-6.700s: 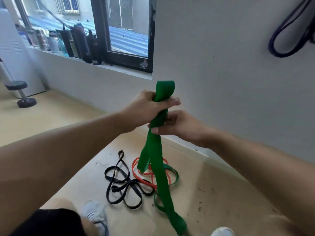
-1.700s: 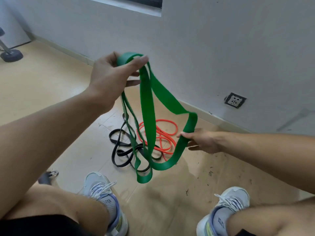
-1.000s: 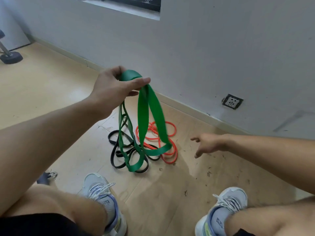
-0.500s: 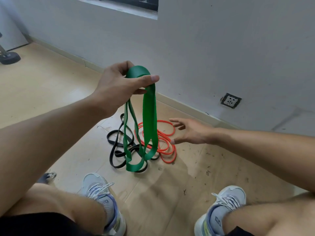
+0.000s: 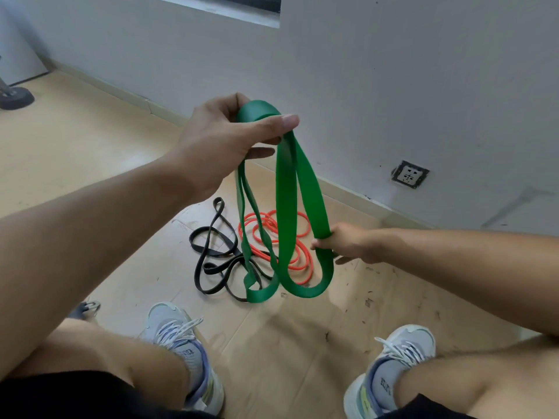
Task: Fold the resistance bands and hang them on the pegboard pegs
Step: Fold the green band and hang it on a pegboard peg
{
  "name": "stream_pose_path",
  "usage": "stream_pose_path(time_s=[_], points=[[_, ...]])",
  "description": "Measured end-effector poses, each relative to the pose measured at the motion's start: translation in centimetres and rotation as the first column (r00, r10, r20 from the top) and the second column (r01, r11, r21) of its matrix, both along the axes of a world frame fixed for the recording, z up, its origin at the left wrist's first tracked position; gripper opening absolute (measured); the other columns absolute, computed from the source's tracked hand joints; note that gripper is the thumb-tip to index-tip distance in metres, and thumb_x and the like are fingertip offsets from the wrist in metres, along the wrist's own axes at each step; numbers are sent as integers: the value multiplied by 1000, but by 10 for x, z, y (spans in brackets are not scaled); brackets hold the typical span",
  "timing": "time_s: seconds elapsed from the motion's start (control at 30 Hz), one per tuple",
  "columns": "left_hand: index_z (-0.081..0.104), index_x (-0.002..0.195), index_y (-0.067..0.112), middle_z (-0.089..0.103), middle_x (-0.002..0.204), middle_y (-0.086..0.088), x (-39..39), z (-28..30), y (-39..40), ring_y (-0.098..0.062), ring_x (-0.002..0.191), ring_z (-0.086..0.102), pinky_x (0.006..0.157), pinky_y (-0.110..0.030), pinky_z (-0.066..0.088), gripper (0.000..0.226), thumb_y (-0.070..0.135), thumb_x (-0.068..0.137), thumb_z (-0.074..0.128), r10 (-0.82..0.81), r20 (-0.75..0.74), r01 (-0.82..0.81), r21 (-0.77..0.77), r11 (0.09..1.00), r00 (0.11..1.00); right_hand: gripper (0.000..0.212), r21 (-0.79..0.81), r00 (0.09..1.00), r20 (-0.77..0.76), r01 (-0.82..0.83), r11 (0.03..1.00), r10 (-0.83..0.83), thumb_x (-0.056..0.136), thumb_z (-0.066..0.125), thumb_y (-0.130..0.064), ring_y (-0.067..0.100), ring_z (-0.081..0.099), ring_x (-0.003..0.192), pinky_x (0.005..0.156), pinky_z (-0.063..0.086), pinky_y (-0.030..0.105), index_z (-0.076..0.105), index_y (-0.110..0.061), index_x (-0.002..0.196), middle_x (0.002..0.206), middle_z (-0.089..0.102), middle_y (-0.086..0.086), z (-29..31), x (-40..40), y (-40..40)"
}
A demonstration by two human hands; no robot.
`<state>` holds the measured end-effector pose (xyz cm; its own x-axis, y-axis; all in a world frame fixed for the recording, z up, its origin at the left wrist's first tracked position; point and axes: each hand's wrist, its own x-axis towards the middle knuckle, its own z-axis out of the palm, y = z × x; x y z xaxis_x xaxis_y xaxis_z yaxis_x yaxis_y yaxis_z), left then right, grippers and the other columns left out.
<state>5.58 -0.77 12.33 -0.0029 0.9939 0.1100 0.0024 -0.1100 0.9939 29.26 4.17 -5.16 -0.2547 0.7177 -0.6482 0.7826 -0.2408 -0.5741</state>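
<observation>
Both hands grip green band (image 5: pixel 286 189): left hand (image 5: pixel 223 140) top, right hand (image 5: pixel 341 243) loop

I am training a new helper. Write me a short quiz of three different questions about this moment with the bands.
1. True or false: the left hand holds the top fold of the green band.
2. Which band lies on the floor nearest the wall? A) orange band B) black band C) blue band
3. Fill in: the right hand grips one hanging loop of the ______ band.

Key: 1 true; 2 A; 3 green
</observation>
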Motion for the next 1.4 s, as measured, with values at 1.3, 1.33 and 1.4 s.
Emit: stream_pose_path(time_s=[1.3, 1.33, 1.4], points=[[63, 93, 16, 70, 103, -6, -36, -11, 19, -19, 100, 74, 85, -34, 63, 42, 35, 70, 92, 440, 39, -439, -47, 897, 897, 9, -68, 976, 200, -71, 995, 84, 95, 70, -14, 12, 65, 95, 81, 49, 33, 71, -22, 94, 94, 74, -6, 10, 54, 16], [63, 93, 16, 69, 103, -7, -38, -12, 18, -21, 101, 74, 84, -33, 63, 43, 35, 69, 93, 444, 25, -443, -40, 896, 896, 8, -47, 983, 172, -62, 997, 69, 96, 69, -14, 12, 64, 95, 81, 51, 33, 70, -21, 96, 96, 72, -4, 8, 53, 16], [63, 92, 15, 69, 99, -6, -39, -13, 16, -24, 101, 74, 86, -34, 63, 45, 37, 67, 93, 433, -38, -434, -23, 901, 900, 9, 2, 987, 143, -77, 997, 76, 95, 71, -15, 16, 66, 96, 83, 53, 34, 69, -21, 101, 103, 71, 1, 6, 48, 14]])
